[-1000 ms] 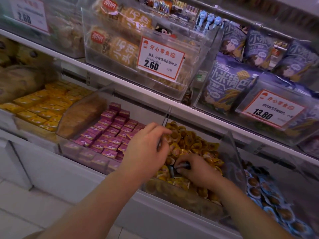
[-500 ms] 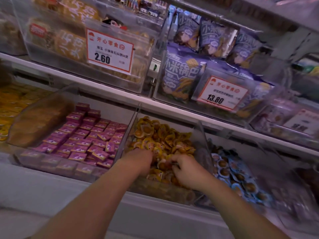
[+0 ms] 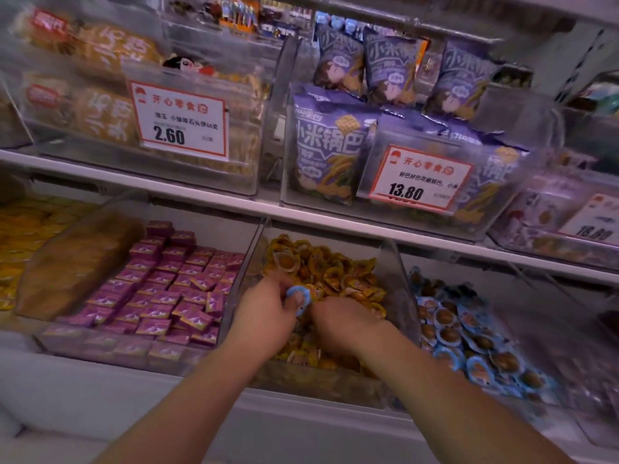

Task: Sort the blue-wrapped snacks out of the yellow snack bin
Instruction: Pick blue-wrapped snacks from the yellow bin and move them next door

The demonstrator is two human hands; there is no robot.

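Head view, status check.

A: Nearest items first. What are the two hands doing?

B: Both forearms reach into the yellow snack bin (image 3: 400,286). The left hand (image 3: 268,316) pinches a blue-wrapped snack (image 3: 297,297) between thumb and fingers, just above the yellow snacks (image 3: 335,272). The right hand (image 3: 345,324) sits just beside it, fingers curled down into the pile; whether it grasps anything cannot be determined.

A: Adjacent compartments?

B: Left of the bin: a clear bin of purple packets (image 3: 167,289). Right of it: a bin of blue-wrapped snacks (image 3: 469,343), separated by a clear divider.

A: Further back?

B: The upper shelf (image 3: 201,195) carries clear boxes. One bears a price tag reading 2.60 (image 3: 179,123); another, in front of purple snack bags (image 3: 326,145), bears a price tag reading 13.80 (image 3: 418,177).
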